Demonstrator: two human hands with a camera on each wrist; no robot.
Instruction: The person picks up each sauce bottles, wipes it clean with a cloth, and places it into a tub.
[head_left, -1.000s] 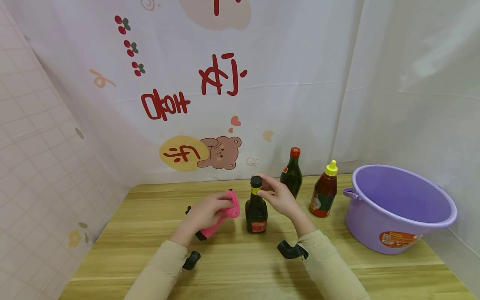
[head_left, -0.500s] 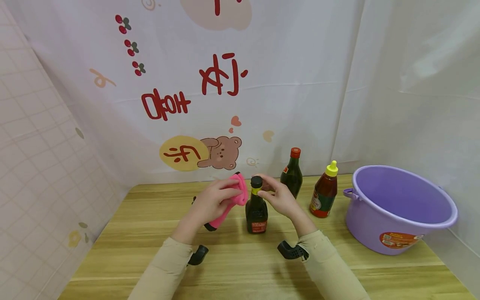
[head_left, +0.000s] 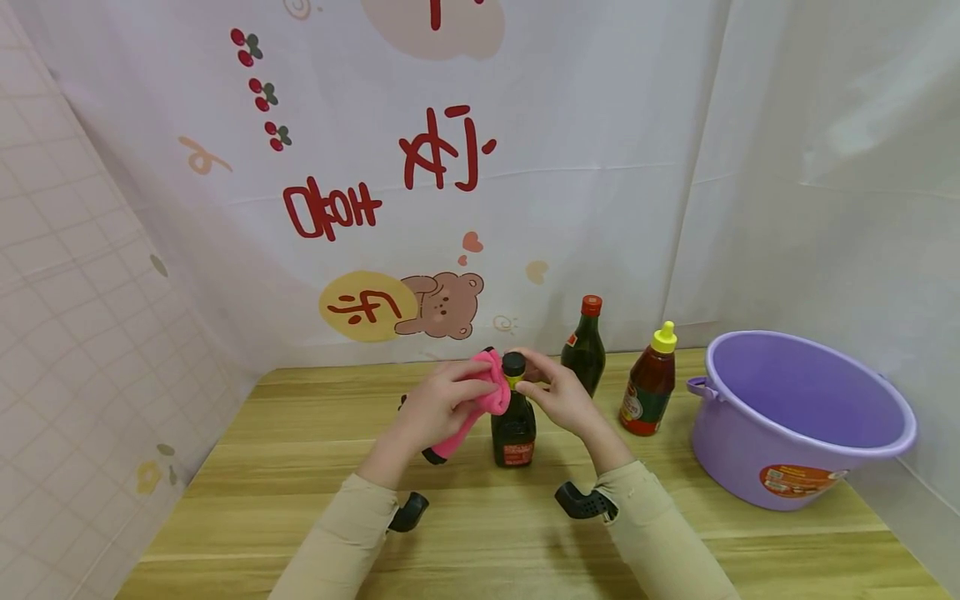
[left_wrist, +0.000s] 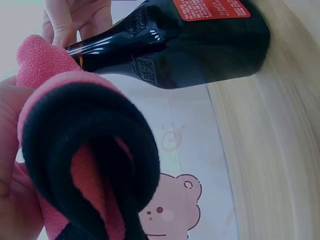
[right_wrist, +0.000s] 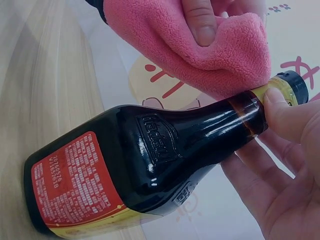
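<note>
Carried rightward since a second ago, the folded pink fleece cloth (head_left: 480, 400), gripped in the left hand (head_left: 438, 408), now presses against the neck of the dark glass sauce bottle (head_left: 513, 425) standing mid-table, whose neck the right hand (head_left: 558, 398) pinches below the cap.

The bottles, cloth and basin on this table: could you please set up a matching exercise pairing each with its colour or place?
Things:
1. dark bottle with black cap
2. pink cloth
3. bottle with yellow cap
4. purple basin

Descriptions:
A. stands empty at the right end of the table
B. stands untouched between the red-capped bottle and the basin
C. steadied at its neck by the right hand
D. pressed against a bottle's neck by the left hand

Pairs: 1-C, 2-D, 3-B, 4-A
</note>
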